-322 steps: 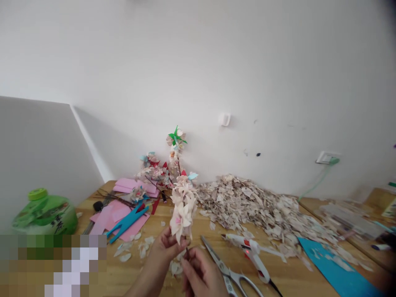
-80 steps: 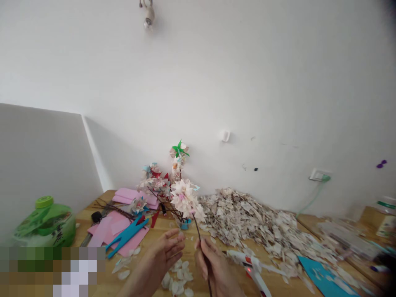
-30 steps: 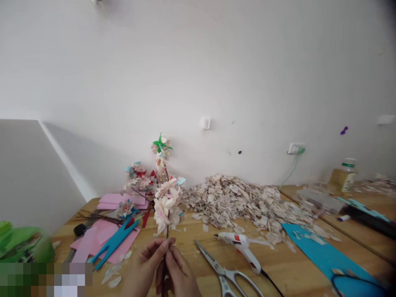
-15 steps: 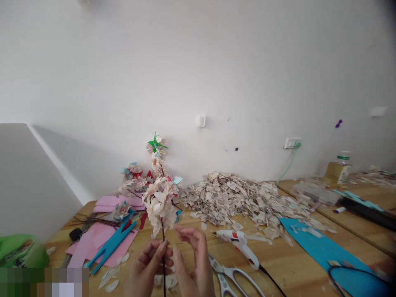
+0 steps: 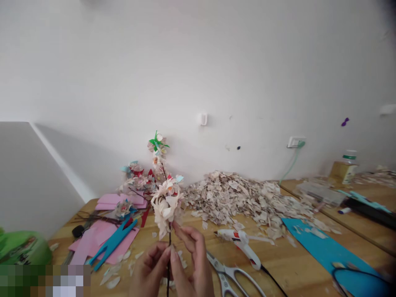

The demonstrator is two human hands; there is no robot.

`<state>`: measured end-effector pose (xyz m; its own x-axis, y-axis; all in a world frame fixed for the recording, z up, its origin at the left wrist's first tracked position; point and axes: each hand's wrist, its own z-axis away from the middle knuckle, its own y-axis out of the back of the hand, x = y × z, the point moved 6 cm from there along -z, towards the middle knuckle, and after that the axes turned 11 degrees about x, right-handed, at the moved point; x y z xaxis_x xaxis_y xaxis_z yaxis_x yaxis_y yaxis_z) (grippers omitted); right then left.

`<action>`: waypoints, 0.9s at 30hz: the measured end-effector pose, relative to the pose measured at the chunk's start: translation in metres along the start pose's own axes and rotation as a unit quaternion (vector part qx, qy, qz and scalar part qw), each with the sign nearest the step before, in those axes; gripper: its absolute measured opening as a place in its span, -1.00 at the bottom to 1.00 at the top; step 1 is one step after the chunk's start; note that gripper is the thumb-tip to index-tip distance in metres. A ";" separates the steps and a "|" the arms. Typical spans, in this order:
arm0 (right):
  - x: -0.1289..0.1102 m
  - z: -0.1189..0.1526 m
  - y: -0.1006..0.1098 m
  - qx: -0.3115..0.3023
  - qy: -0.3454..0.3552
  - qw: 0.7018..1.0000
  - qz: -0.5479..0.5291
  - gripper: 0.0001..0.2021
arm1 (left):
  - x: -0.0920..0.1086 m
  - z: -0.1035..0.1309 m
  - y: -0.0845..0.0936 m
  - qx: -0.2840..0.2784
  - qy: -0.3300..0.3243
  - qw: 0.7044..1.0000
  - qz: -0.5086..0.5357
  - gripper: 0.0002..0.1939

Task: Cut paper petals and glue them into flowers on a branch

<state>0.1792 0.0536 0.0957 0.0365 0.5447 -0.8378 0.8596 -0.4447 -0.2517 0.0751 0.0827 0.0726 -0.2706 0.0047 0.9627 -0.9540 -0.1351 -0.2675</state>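
In the head view, the flower with cream petals (image 5: 166, 208) is a little below and left of the centre of the frame, upright on its dark stem (image 5: 168, 268). The left hand (image 5: 150, 268) pinches this stem under the petals, between thumb and fingers, probably so that the flower stands steady and its petals are not pressed. The right hand (image 5: 196, 264) is close beside it: the forefinger reaches the base of the petals, and the thumb is at the stem, with a gap between these two. Whether its other fingers press the stem, I cannot tell.

Right of the hands, at the lower middle, the scissors (image 5: 229, 274) and the glue gun (image 5: 246, 244) lie on the wooden table (image 5: 298, 270), perhaps to be in easy reach. Behind them is a heap of dry petals (image 5: 232, 198). At the left, blue forked pieces (image 5: 113, 243) lie over pink sheets (image 5: 130, 245).

About writing: the green package (image 5: 26, 247) at the lower left bears dark characters, too blurred for reading. The bottle (image 5: 348, 169) at the right has a label, also not readable. I can name no brand.
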 end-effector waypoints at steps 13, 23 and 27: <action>-0.003 0.001 0.002 0.003 0.002 1.000 -0.005 -0.70 | 0.009 -0.002 -0.001 0.005 -0.031 0.999 -0.036 -0.64; -0.002 -0.001 0.002 -0.016 0.000 1.000 0.005 -0.70 | 0.007 -0.002 0.001 -0.005 -0.042 0.997 -0.062 -0.66; -0.003 -0.002 0.002 -0.030 -0.002 1.000 0.004 -0.69 | 0.011 -0.001 0.002 0.009 -0.047 0.996 -0.072 -0.64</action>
<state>0.1815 0.0530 0.0987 0.0408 0.5386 -0.8416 0.8883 -0.4051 -0.2162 0.0698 0.0833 0.0826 -0.1173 -0.0679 0.9908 -0.9794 -0.1572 -0.1267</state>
